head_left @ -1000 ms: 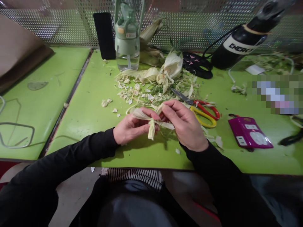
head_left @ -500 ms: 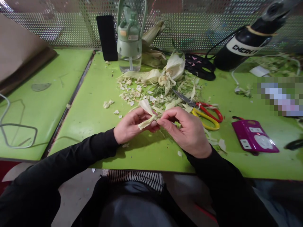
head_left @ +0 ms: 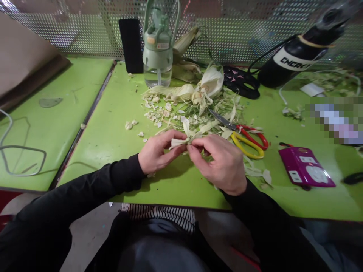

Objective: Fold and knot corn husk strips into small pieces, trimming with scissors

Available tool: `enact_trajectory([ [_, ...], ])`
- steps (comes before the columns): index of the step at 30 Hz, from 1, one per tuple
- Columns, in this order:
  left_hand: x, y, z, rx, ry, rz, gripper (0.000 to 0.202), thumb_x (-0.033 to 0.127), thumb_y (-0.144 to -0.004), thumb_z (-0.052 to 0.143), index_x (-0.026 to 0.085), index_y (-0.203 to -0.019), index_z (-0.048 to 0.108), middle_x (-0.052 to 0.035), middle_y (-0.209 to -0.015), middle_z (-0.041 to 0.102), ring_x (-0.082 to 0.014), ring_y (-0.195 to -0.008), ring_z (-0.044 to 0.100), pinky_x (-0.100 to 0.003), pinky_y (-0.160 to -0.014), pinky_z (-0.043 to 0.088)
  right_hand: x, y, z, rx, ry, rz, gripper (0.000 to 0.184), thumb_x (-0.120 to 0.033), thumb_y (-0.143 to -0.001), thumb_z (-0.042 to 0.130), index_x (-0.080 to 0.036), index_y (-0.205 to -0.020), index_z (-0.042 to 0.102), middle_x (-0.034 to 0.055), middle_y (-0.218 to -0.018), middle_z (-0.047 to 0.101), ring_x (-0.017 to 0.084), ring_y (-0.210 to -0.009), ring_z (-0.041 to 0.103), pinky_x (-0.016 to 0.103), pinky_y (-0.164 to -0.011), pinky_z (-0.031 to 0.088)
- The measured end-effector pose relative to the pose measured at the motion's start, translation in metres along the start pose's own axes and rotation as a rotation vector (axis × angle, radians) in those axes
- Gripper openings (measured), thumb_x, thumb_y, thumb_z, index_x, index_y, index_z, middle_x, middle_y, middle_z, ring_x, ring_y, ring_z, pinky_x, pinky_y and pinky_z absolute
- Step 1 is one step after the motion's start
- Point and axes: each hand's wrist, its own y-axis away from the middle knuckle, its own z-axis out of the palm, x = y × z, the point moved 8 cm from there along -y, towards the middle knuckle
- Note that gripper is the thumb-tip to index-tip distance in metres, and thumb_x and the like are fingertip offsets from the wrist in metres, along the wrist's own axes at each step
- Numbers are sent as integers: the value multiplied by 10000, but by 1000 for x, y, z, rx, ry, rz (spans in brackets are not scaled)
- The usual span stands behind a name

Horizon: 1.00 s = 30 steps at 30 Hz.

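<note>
My left hand (head_left: 156,152) and my right hand (head_left: 220,161) meet over the green table (head_left: 107,132), both pinched on a small knotted strip of pale corn husk (head_left: 181,139). The strip's ends stick up and out between my fingertips. Just beyond lies a heap of husk scraps (head_left: 181,109) with a larger curled husk (head_left: 210,81). Red and yellow scissors (head_left: 241,136) lie beside my right hand.
A green water bottle (head_left: 158,49) and a black phone (head_left: 131,45) stand at the back by the perforated metal screen. A black bottle (head_left: 297,56) lies tilted at back right. A magenta power strip (head_left: 306,172) sits to the right. A second green table (head_left: 48,121) adjoins on the left.
The husk strip has been drawn in tighter between my fingers; its hanging end went from down to pointing up. My right hand shifted slightly down and closer.
</note>
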Motion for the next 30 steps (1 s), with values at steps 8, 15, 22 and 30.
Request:
enact_trajectory([
  [8,19,0,-2,-20,-374,230,136,257,-961,559,161,-1037,617,-33,-859,727,-97,-678,641,-199,-638,511,3,1,8,-120,-62,93,190,-174,-906,580,-224,-744,495,-48,-602,519,90,-499,443,253,-517,368],
  [15,31,5,-2,5,-482,304,114,214,-958,538,160,-1034,605,-45,-868,732,-108,-700,651,-204,-635,510,-7,6,7,-107,-76,70,241,-155,-910,575,-229,-719,447,-56,-580,471,83,-479,391,255,-478,335],
  [22,19,3,-2,-2,-340,164,139,249,-957,542,150,-1015,622,-61,-867,718,-131,-727,664,-243,-666,536,-14,9,7,-40,-84,18,250,-158,-910,585,-222,-698,470,-50,-566,478,94,-484,385,278,-480,313],
  [30,-14,1,24,-281,617,-303,345,480,-927,639,165,-1066,615,-9,-811,662,-93,-621,645,-205,-566,557,40,3,8,-131,-592,500,217,-418,-944,632,-207,-984,661,-17,-745,632,101,-576,520,243,-498,392],
])
